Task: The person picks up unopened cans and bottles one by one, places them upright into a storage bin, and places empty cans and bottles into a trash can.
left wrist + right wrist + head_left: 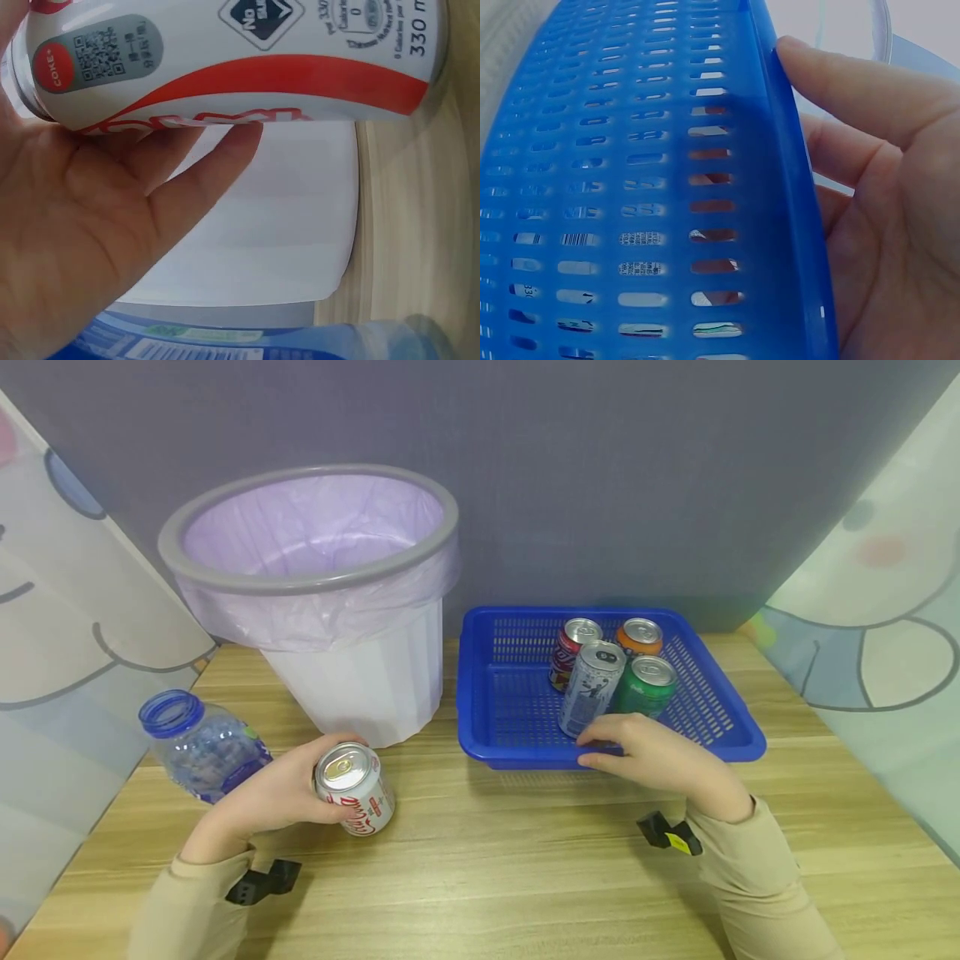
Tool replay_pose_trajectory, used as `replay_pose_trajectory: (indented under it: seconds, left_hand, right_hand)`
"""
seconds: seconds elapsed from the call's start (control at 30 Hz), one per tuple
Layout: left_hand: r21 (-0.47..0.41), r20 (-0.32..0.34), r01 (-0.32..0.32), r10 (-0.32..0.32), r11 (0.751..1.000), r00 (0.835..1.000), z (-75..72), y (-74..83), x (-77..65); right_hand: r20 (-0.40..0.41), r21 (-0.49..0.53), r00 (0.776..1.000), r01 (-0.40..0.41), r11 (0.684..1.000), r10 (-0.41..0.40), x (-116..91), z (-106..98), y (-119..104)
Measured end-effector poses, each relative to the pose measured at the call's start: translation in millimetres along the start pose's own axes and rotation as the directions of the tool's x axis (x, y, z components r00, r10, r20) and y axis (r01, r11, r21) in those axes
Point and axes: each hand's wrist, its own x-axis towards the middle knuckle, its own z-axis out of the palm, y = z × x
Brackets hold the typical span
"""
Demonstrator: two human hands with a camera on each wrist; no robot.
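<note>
My left hand (288, 785) grips a white Coke can (360, 802) with red lettering, fingers and thumb round its side. The can is roughly upright, low over the table; whether its base touches the wood I cannot tell. In the left wrist view the can (225, 67) fills the top, with the thumb along it. My right hand (648, 756) holds the front rim of a blue plastic basket (517, 753). In the right wrist view the thumb (840, 82) lies against the rim, and skin shows through the slots. A tall silver can (588, 693) stands just beyond those fingers.
Behind the silver can stand a purple-red can (562, 664), an orange can (637, 639) and a green can (645, 689). A white bin (367, 685) with a purple liner stands at back left. An uncapped clear bottle (213, 747) with a blue neck is beside my left hand.
</note>
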Motion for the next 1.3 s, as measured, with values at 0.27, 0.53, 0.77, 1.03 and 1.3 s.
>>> replay_pose_trajectory:
  seconds: [0.27,0.53,0.77,1.03,1.3]
  left_hand:
    - [0.017,-0.015,-0.022,0.023,1.0,1.0,0.5,-0.2,1.2]
    - [0.028,-0.048,-0.019,0.021,0.999,0.999,1.4,0.5,0.9]
    - [0.022,-0.087,0.002,0.0,1.0,0.996,2.7,1.8,0.7]
    - [0.057,-0.142,0.033,-0.025,0.998,0.989,4.4,2.2,0.6]
    - [0.082,-0.162,0.038,-0.025,0.996,0.986,4.7,5.7,2.0]
  right_hand:
    - [-0.003,0.005,1.0,-0.001,1.0,0.001,-0.2,0.4,-0.1]
    - [0.004,0.009,1.0,-0.005,1.0,0.005,-0.6,0.0,-0.2]
    - [0.005,0.009,1.0,-0.001,1.0,0.001,-0.4,-0.3,-0.2]
    - [0.012,0.022,1.0,-0.005,1.0,0.005,-0.3,-0.1,0.1]
    - [0.009,0.011,1.0,0.001,1.0,-0.001,0.0,0.2,1.3]
